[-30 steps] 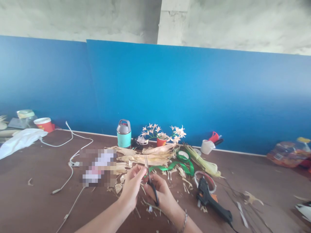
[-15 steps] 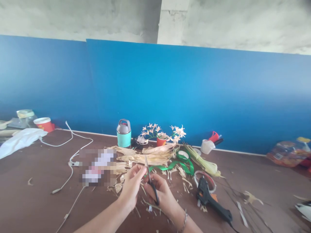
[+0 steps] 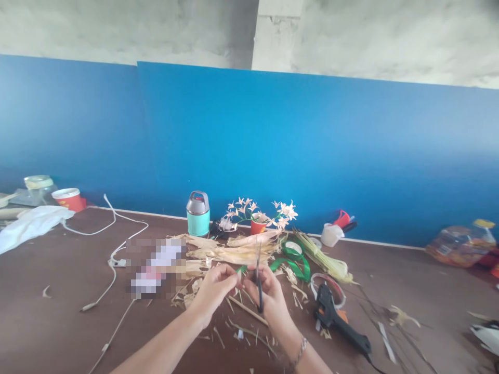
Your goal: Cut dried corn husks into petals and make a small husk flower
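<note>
My left hand (image 3: 214, 291) is closed in a pinch at the end of a green ribbon (image 3: 300, 270), whose middle passes behind my right hand. In my right hand (image 3: 271, 298) is a pair of scissors (image 3: 259, 283) with dark handles, blades pointing up and away. Its fingertips are close to those of the left hand, near the ribbon. Just beyond both hands lie dried corn husks (image 3: 234, 254). Small husk scraps and a thin stick (image 3: 247, 310) are on the table below the hands.
A black glue gun (image 3: 339, 317) and a tape roll (image 3: 338, 286) lie to the right. Behind stand a turquoise container (image 3: 198, 221), husk flowers (image 3: 286, 210) in a red cup (image 3: 258, 225), and a white cup (image 3: 331, 235). White cables (image 3: 113, 280) run along the left.
My right hand has moved the scissors rightward, away from my left fingers. The left hand has shifted slightly right, and the thin stick now shows between the arms.
</note>
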`<state>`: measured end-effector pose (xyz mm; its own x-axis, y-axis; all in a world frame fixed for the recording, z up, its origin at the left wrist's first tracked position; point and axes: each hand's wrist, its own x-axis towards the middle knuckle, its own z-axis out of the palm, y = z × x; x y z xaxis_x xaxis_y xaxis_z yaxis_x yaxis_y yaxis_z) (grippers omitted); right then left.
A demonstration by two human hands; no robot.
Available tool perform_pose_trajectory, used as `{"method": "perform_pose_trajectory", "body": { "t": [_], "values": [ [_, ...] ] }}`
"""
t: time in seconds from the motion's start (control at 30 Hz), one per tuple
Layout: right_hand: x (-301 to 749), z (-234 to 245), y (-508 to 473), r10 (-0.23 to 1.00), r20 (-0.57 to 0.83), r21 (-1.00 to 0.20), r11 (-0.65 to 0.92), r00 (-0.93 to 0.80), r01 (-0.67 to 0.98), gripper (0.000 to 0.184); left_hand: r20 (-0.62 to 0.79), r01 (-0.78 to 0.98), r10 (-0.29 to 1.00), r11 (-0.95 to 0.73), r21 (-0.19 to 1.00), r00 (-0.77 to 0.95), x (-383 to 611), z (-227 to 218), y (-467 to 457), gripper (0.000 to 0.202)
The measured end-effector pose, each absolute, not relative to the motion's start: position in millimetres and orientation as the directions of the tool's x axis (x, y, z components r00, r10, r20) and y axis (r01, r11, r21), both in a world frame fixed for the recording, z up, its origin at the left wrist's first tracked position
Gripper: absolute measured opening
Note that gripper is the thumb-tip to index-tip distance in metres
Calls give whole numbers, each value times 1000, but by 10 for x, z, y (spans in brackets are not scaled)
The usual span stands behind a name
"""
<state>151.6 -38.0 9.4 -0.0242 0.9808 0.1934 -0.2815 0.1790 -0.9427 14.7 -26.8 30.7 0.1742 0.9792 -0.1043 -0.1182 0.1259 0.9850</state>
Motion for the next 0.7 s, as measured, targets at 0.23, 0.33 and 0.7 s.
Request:
{"method": "perform_pose_trajectory", "body": {
  "t": [0.23, 0.33, 0.7],
  "values": [
    [1598, 124, -356, 988, 157, -976, 156, 5, -149, 32, -145, 34, 939, 142, 989, 311, 128, 169, -232, 9],
    [1602, 133, -346, 991, 124, -980, 130, 51, -149, 33, -129, 5, 954, 133, 991, 272, 120, 201, -220, 11],
    [1558, 182, -357, 997, 6, -956, 27, 74, -293, 37, -88, -219, 975, 133, 967, 202, 131, 298, -236, 18]
  ]
}}
